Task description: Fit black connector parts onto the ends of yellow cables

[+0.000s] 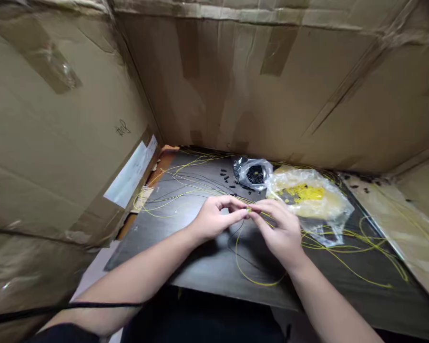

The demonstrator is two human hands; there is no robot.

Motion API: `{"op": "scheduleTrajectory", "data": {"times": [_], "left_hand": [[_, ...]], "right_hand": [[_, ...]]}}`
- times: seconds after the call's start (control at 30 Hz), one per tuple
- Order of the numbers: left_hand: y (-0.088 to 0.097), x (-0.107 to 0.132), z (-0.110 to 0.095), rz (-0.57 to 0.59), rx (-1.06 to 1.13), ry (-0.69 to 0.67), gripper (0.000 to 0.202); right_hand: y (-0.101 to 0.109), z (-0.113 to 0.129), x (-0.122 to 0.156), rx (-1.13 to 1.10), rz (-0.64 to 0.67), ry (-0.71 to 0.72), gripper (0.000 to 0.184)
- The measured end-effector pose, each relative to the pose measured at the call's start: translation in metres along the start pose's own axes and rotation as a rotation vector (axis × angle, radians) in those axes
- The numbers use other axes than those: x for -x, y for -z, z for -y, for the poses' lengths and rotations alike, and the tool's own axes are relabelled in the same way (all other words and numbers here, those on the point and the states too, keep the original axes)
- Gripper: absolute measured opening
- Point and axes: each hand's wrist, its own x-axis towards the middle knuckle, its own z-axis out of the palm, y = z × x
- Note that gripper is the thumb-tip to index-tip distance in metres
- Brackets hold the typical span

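Observation:
My left hand [214,219] and my right hand [280,228] meet fingertip to fingertip above the middle of the dark table. Between their pinched fingers is a small yellow piece [249,209], mostly covered, so its exact kind does not show. A thin yellow wire [252,282] hangs in a loop below the fingers, beside a thin dark wire. Just beyond my right hand lies an open clear plastic bag [331,205] with small yellow pieces [307,192] in it. Behind that, another clear bag [241,166] holds small black parts [255,175].
Long yellow wires [191,193] run over the dark tabletop [160,238] on the left, and more lie at the right. Loose black parts [226,178] are scattered near the bags. Cardboard walls [214,95] enclose the table's back and sides. A black cord [64,306] crosses my left forearm.

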Motion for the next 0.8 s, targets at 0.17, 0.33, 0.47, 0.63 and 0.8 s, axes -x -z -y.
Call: {"op": "scheduleTrajectory", "data": {"times": [0.17,0.33,0.47,0.63,0.8], "left_hand": [[0.001,-0.001,-0.002,0.035,-0.084,-0.032,0.018],[0.001,0.0,0.002,0.017,-0.096,-0.049,0.015],[0.0,0.001,0.004,-0.035,-0.137,-0.089,0.013],[-0.001,0.001,0.002,-0.065,-0.149,-0.046,0.017],[0.005,-0.004,0.007,-0.012,0.03,0.067,0.02]], "right_hand": [[-0.001,-0.006,0.004,0.028,0.032,0.066,0.019],[-0.003,-0.003,0.009,0.001,0.018,-0.01,0.018],[-0.008,0.004,0.007,-0.05,0.0,-0.172,0.007],[-0.003,-0.005,-0.005,-0.107,0.072,-0.358,0.016],[0.016,-0.055,-0.047,0.13,0.152,-0.414,0.03]]}}
